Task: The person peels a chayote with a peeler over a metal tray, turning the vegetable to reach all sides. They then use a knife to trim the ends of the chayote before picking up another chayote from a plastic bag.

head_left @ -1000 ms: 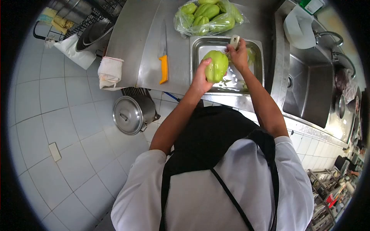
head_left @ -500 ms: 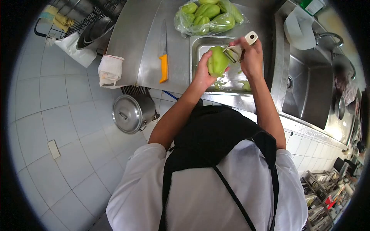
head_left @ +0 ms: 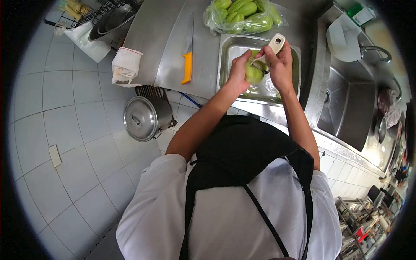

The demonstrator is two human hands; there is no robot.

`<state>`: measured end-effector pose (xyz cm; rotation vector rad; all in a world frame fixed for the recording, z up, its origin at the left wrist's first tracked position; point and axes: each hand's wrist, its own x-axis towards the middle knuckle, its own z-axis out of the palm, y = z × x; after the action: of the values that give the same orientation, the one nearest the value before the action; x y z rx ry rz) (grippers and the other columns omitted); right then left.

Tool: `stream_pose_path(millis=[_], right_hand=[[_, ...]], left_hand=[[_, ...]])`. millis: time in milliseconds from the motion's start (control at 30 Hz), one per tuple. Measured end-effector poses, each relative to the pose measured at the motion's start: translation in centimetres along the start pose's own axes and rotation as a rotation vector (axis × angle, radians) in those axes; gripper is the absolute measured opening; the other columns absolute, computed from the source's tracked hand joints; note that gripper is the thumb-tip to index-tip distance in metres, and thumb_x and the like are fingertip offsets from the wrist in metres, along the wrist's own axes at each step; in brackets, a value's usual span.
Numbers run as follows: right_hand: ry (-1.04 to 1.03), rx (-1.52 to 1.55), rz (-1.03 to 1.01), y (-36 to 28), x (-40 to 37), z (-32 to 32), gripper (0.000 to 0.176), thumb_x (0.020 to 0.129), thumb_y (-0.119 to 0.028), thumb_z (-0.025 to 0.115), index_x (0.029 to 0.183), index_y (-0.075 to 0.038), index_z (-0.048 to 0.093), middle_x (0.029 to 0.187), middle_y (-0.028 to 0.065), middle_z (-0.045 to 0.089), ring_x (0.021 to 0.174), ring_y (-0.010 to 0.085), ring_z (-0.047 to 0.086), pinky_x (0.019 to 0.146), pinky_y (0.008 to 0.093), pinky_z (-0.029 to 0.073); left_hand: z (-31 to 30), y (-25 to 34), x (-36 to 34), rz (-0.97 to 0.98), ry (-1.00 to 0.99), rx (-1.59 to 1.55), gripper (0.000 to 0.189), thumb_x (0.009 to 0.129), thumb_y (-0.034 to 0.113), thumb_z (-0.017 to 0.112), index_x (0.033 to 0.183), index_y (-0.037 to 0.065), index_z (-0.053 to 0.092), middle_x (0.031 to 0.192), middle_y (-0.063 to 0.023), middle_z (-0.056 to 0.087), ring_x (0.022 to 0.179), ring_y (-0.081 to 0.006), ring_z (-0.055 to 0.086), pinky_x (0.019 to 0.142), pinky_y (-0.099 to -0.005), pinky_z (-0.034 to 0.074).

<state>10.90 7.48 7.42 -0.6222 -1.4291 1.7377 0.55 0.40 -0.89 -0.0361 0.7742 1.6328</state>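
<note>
The green vegetable (head_left: 254,74) is between the two hands, over the metal tray (head_left: 220,65), with its long axis running roughly from the far side toward the wearer; the far end is partly covered by fingers, the rounded near end exposed beyond them. The left hand (head_left: 237,74) is clamped on the vegetable from the left, thumb along the far part, remaining fingertips hidden beneath. The right hand (head_left: 281,65) is closed on the peeler (head_left: 276,42), fingers bent about the pale handle. The handle's holed end points away from the wearer and rightward, past the right fingers; the peeler's head points back toward the left fingers and lies against the vegetable's right side. Both forearms reach forward and converge, the left slanting rightward, the right slanting leftward. Farther out than the fingers is the plastic bag of green vegetables (head_left: 246,18). Well left of the left fingers lies the yellow-handled knife (head_left: 187,67), blade pointing away.
</note>
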Motion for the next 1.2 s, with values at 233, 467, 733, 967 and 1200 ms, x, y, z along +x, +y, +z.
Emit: stream_pose_path(millis=[233, 467, 733, 967, 1200], right_hand=[[0.069, 0.018, 0.015, 0.3, 0.9, 0.3, 0.024, 0.097, -0.004, 0.057, 0.117, -0.002, 0.043, 0.088, 0.0087, 0.063, 0.078, 0.0180, 0.066, 0.070, 0.0318, 0.056], [0.123, 0.086, 0.030, 2.7, 1.8, -0.4, 0.026, 0.097, -0.003, 0.057, 0.118, -0.001, 0.042, 0.087, 0.0098, 0.063, 0.075, 0.0180, 0.067, 0.065, 0.0306, 0.056], [0.142, 0.189, 0.101, 3.2, 1.4, -0.2, 0.022, 0.096, -0.002, 0.056, 0.113, -0.002, 0.043, 0.086, 0.0096, 0.063, 0.074, 0.0184, 0.067, 0.065, 0.0315, 0.057], [0.242, -0.221, -0.109, 9.6, 3.7, -7.0, 0.033, 0.096, -0.005, 0.060, 0.123, 0.000, 0.042, 0.090, 0.0094, 0.064, 0.075, 0.0162, 0.067, 0.068, 0.0317, 0.056], [0.220, -0.843, -0.166, 6.1, 1.7, -6.1, 0.041, 0.087, -0.015, 0.069, 0.124, -0.010, 0.054, 0.099, 0.0232, 0.068, 0.093, 0.0436, 0.066, 0.076, 0.0487, 0.053]], left_hand=[[0.3, -0.4, -0.9, 0.005, -0.054, -0.101, 0.034, 0.101, 0.034, 0.049, 0.124, 0.009, 0.057, 0.120, -0.0110, 0.063, 0.109, -0.0255, 0.063, 0.091, -0.0417, 0.052], [-0.9, -0.3, -2.1, -0.109, 0.000, -0.064, 0.048, 0.097, 0.040, 0.052, 0.137, 0.013, 0.048, 0.135, -0.0085, 0.054, 0.123, -0.0254, 0.054, 0.098, -0.0498, 0.047], [-2.4, -0.6, -1.6, -0.068, -0.142, -0.131, 0.050, 0.092, 0.035, 0.054, 0.135, 0.010, 0.049, 0.128, -0.0138, 0.059, 0.114, -0.0326, 0.060, 0.095, -0.0566, 0.048], [-2.3, 0.0, -2.8, 0.015, -0.012, 0.235, 0.054, 0.084, 0.024, 0.070, 0.132, 0.008, 0.050, 0.123, -0.0155, 0.059, 0.111, -0.0315, 0.061, 0.087, -0.0471, 0.054], [-1.9, 1.3, -0.8, 0.417, 0.187, 1.615, 0.068, 0.085, 0.036, 0.073, 0.141, 0.009, 0.045, 0.134, -0.0243, 0.047, 0.120, -0.0342, 0.052, 0.098, -0.0448, 0.045]])
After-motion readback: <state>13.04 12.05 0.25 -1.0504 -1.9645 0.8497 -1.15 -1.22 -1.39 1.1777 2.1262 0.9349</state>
